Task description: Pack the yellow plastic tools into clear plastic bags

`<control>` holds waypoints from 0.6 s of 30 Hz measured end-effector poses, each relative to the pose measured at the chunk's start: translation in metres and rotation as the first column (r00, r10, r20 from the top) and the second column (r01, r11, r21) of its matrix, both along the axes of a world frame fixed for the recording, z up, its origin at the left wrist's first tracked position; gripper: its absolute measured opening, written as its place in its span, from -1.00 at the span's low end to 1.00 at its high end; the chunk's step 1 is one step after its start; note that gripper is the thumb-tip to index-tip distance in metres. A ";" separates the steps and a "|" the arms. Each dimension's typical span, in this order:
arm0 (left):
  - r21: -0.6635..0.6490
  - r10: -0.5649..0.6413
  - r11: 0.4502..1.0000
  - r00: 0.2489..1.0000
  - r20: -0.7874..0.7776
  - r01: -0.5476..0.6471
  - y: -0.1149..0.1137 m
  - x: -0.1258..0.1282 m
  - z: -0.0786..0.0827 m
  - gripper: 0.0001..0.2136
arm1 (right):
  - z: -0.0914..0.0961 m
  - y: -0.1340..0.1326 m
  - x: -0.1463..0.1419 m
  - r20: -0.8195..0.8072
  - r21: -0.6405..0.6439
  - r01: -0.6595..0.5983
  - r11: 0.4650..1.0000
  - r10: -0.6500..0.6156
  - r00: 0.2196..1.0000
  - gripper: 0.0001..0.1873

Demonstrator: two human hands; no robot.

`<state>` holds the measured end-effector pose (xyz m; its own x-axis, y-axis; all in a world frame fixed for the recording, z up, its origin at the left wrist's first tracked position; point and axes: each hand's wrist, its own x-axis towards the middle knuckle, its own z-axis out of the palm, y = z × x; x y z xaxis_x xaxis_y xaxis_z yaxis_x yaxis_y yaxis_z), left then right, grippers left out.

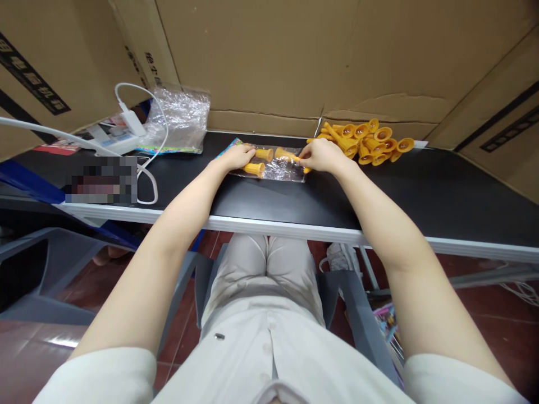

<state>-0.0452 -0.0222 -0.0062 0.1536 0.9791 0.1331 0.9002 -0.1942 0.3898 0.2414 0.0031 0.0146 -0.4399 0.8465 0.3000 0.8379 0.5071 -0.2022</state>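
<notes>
A clear plastic bag (280,170) with a colourful printed end lies flat on the black table, holding several yellow-orange plastic horns. My left hand (236,157) grips the bag near its printed left end, next to two of these horns. At the bag's right end, my right hand (320,155) has its fingertips pinched on a yellow horn (287,155) by its narrow stem; the flared end points left. Part of another yellow piece shows under the right fingers. Just beyond this hand sits a heap of loose yellow horns (370,140).
Flat clear bags (179,120) lie at the back left, beside a white power strip (120,143) with a plug and cable. A pixelated object (101,180) is at the front left. Cardboard (269,62) walls the table's back and sides. The table's pale front edge (286,226) runs above my lap.
</notes>
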 end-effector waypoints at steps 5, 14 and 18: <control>-0.009 -0.007 1.000 1.000 0.023 0.008 -0.006 0.010 0.004 -0.53 | -0.006 -0.004 -0.009 -0.109 0.050 0.092 0.994 -0.086 0.990 -0.74; 0.044 0.143 0.988 0.984 0.103 -0.149 -0.007 0.016 0.006 -0.46 | -0.005 -0.024 -0.029 -0.058 0.009 0.128 0.992 -0.128 0.990 -0.76; -0.004 0.257 0.965 0.948 0.186 -0.260 -0.006 0.016 0.006 -0.46 | -0.016 -0.016 -0.033 -0.100 0.011 0.012 1.000 -0.011 0.995 -0.65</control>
